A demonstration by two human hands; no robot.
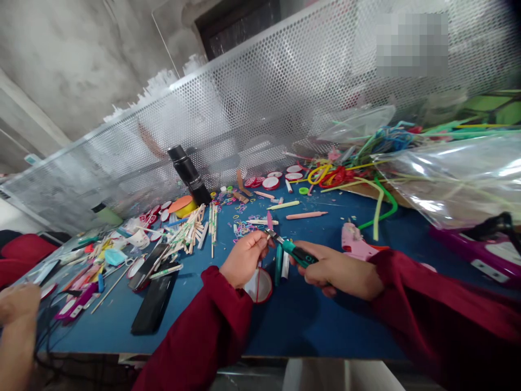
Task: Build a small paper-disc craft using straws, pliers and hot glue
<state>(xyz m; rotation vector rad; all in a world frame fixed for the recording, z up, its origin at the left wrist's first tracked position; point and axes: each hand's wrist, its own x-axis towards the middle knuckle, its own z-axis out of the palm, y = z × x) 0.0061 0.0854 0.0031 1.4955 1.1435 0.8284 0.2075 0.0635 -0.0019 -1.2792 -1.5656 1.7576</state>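
Observation:
My right hand (315,263) is closed round the green-and-black handles of a pair of pliers (303,255). The metal jaws reach to the fingertips of my left hand (248,255), which are pinched together on something small that I cannot make out. A pink pointed piece (269,219) shows just above those fingertips; whether it is held is unclear. Under my left hand lies a round white disc with a red rim (260,286), partly covered. Between my hands, a dark green marker (279,265) and a white stick (285,266) lie on the blue table (313,331).
A pink glue gun (354,239) lies right of my hands. Left are a black phone (152,307), a pile of sticks (191,231) and a black bottle (189,174). Clear plastic (468,174) and a purple power strip (480,255) are at right. Another person's hand (18,304) is far left.

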